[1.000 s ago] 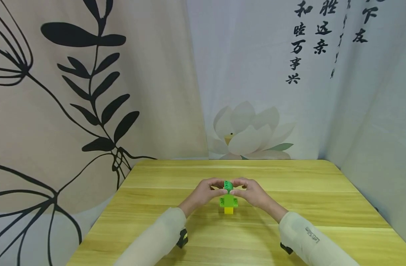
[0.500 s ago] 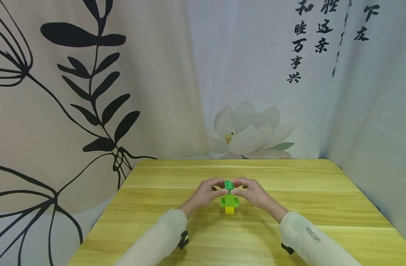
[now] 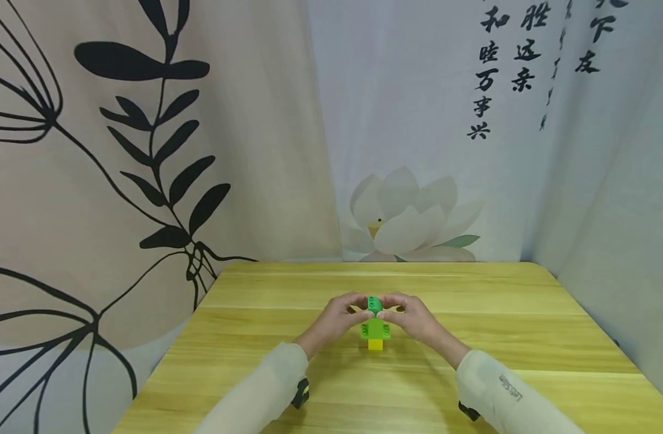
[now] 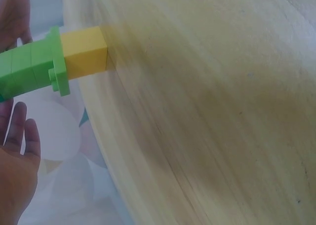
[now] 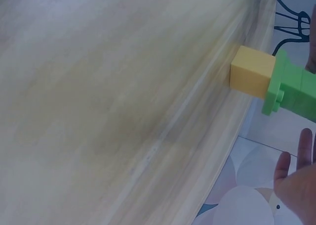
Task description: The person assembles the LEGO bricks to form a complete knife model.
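A small stack of toy building blocks stands upright near the middle of the table. At its foot is a yellow block (image 3: 375,344), also plain in the left wrist view as a yellow cube (image 4: 85,51). Above it come light green blocks (image 3: 375,328), with a wider studded plate (image 5: 276,84) just over the yellow one. A darker green block (image 3: 374,304) with a rounded side sits on top. My left hand (image 3: 339,314) pinches this top block from the left, thumb and fingertips touching it. From the right, my right hand (image 3: 414,315) pinches the same block.
The wooden table (image 3: 288,289) carries the stack. Behind it hangs a curtain (image 3: 266,150) printed with black leaves, a lotus and writing. Both forearms, in pale sleeves (image 3: 255,392), rest low over the table's near part, with dark wrist devices (image 3: 301,393) below.
The head view has tipped slightly, so everything sits a little lower than half a second ago. Both hands keep their grip on the top green block, and the stack stands where it was.
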Available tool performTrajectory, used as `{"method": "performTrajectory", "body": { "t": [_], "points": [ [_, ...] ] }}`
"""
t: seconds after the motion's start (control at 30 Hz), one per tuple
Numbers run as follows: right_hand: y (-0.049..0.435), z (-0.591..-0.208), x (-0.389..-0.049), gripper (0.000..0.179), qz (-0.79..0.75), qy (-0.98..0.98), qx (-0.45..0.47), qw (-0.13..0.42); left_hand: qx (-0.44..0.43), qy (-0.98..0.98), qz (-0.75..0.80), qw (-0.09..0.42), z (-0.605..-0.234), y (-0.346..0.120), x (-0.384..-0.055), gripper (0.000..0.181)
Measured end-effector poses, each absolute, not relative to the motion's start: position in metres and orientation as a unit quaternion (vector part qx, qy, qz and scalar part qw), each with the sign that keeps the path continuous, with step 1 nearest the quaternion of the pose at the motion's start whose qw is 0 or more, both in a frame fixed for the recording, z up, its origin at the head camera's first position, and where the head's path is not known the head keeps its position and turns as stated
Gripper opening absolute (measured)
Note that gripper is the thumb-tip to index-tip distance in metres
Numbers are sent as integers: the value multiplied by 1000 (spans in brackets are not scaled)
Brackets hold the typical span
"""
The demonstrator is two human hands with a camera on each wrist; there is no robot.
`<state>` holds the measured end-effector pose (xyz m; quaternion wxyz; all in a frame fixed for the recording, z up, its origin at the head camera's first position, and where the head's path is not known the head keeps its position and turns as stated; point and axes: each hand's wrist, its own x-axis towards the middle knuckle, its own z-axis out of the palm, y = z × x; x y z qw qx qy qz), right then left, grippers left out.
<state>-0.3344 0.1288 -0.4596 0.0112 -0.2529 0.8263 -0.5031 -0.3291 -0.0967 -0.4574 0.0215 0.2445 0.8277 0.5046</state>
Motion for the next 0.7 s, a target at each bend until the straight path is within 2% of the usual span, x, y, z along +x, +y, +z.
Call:
{"method": "performTrajectory", "body": {
  "t": [0.47, 0.7],
  "points": [
    [129, -453, -332, 33, -518, 821, -238, 29, 238, 832, 500, 35, -453, -98, -328, 21],
    [129, -451, -335, 29, -502, 828, -246, 25, 241, 836, 492, 33, -454, -99, -329, 23]
  ]
}}
